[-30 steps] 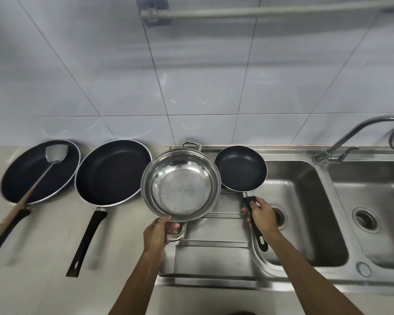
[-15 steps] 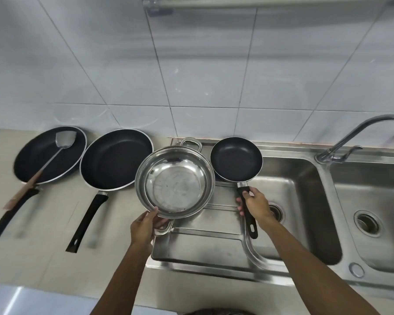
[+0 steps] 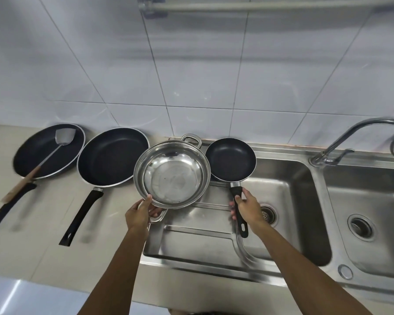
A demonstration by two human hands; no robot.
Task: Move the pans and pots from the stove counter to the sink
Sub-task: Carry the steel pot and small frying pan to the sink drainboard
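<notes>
My left hand (image 3: pixel 139 214) grips the near loop handle of a shiny steel pot (image 3: pixel 172 177), which hangs over the sink's ribbed drainboard (image 3: pixel 198 235). A small black frying pan (image 3: pixel 231 159) sits just right of the pot, at the left basin's (image 3: pixel 289 196) edge; my right hand (image 3: pixel 247 206) is closed around its black handle. Two larger black frying pans lie on the beige counter: a middle pan (image 3: pixel 112 156) touching the pot's left rim, and a far-left pan (image 3: pixel 48 151) with a metal spatula (image 3: pixel 43 163) resting in it.
The steel double sink has a second basin (image 3: pixel 373 212) at the right and a curved tap (image 3: pixel 341 144) behind the divider. A white tiled wall (image 3: pixel 191 76) rises behind everything. The long pan handles stick out toward the counter's front edge (image 3: pixel 55 278).
The view has shifted a little. Both hands keep their grips, and the pot and small pan stay almost in place over the drainboard.
</notes>
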